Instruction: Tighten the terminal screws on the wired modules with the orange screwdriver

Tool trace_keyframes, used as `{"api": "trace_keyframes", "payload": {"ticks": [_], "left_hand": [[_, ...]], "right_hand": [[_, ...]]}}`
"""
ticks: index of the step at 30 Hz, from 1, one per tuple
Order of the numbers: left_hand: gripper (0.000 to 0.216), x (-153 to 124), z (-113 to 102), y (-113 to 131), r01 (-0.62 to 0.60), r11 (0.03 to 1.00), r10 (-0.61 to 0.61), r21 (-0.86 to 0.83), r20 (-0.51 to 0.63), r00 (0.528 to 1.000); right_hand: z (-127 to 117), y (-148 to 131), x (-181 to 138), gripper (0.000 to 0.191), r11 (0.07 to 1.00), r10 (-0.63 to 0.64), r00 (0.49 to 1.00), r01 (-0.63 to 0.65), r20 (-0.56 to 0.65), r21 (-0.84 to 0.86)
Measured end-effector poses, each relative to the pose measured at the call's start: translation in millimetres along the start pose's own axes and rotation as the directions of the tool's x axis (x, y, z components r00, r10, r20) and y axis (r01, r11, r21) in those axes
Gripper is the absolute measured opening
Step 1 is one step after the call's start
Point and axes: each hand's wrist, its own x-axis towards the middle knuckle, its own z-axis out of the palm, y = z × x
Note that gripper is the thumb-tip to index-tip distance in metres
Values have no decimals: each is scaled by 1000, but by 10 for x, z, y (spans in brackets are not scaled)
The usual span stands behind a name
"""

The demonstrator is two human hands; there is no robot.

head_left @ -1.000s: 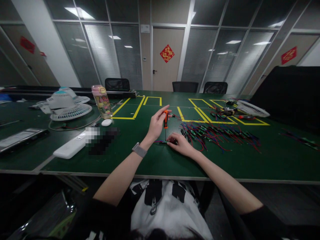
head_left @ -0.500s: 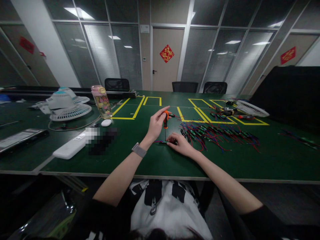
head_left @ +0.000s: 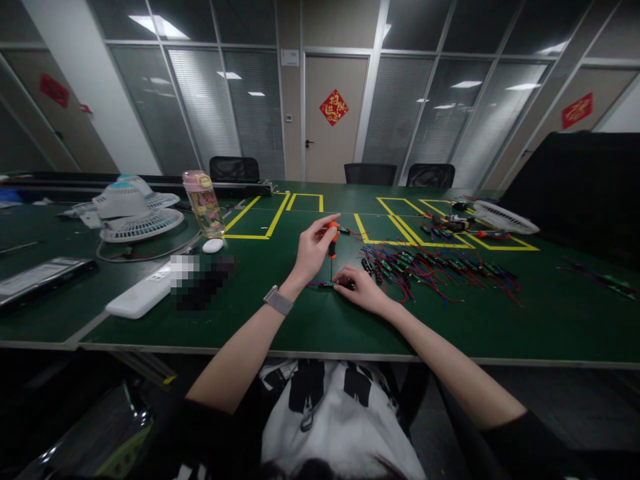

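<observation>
My left hand [head_left: 313, 248] is closed on the orange and black handle of a screwdriver [head_left: 333, 248], which stands upright. Its thin shaft points down, and the tip meets a small green circuit board [head_left: 326, 285] lying on the table. Bent over the right end of that board, the fingers of my right hand [head_left: 357, 287] pinch it against the tabletop. Red and blue wires leave the board on its left. What exactly the tip touches is too small to tell.
Right of my hands lies a heap of wired circuit boards [head_left: 425, 263]. White fans [head_left: 135, 217], a drink bottle [head_left: 204, 207] and a long white case [head_left: 145, 293] are on the left. Yellow tape [head_left: 250, 236] marks the green table [head_left: 300, 333]. A dark screen-like panel [head_left: 580, 193] stands right.
The screwdriver handle has turned slightly in my left hand, whose fingers have shifted a little. My right hand and the circuit board have stayed in place.
</observation>
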Motion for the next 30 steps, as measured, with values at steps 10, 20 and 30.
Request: {"api": "trace_keyframes", "payload": {"ticks": [10,20,30], "left_hand": [[29,2,7,8,-8,1000,9,-30,34,999],[27,3,0,-28,-40,999,41,-31,32,999],[26,6,-3,-8,-58,998,58,0,2,998]], "right_hand": [[-8,-14,4,7,1000,0,1000,0,-4,-10],[-12,-25,3,7,1000,0,1000,0,5,1],[5,13,0,8,1000,3,1000,-3,2,-2]]}}
